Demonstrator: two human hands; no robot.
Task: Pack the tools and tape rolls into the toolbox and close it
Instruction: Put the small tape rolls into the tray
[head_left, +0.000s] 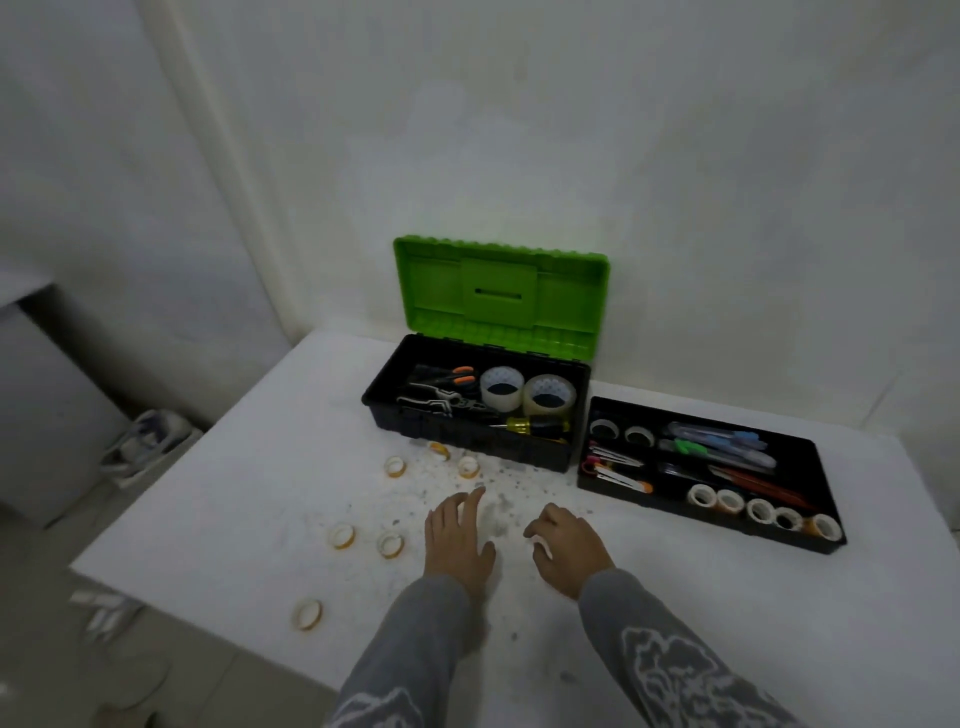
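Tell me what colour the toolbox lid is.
Bright green; the toolbox lid shows best in the head view.

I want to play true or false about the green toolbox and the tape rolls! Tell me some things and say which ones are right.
1. The toolbox has its lid shut. False: the green lid stands open.
2. Two big tape rolls sit inside the toolbox. True.
3. The black tray is inside the toolbox. False: it lies on the table, to the right of the toolbox.
4. Small tape rolls lie loose on the table. True.
5. The left hand holds the screwdriver. False: the screwdriver lies in the toolbox, and the left hand rests flat on the table.
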